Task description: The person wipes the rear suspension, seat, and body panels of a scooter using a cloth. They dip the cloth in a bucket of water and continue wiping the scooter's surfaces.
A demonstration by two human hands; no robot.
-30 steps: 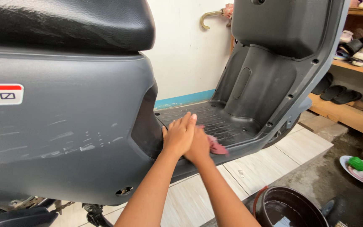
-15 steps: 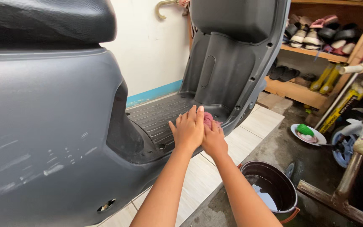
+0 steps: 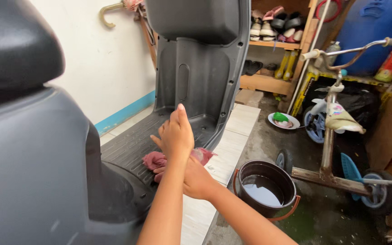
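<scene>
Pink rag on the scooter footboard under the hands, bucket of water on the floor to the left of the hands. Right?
Not quite. The head view shows the bucket to the right of the hands, not left. The pink rag does lie on the scooter footboard under the right hand and left hand.

rag (image 3: 156,159) on scooter footboard (image 3: 128,143), centre | right hand (image 3: 195,179) on rag, left hand (image 3: 176,134) above it | bucket (image 3: 265,188) at 3 o'clock of hands | tricycle (image 3: 336,122) beyond bucket, 2 o'clock | shoe shelf (image 3: 268,43) at 12 o'clock

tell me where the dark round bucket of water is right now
In the head view, the dark round bucket of water stands on the concrete floor right of centre, beside the grey scooter's ribbed footboard and just left of the child's tricycle.
</scene>
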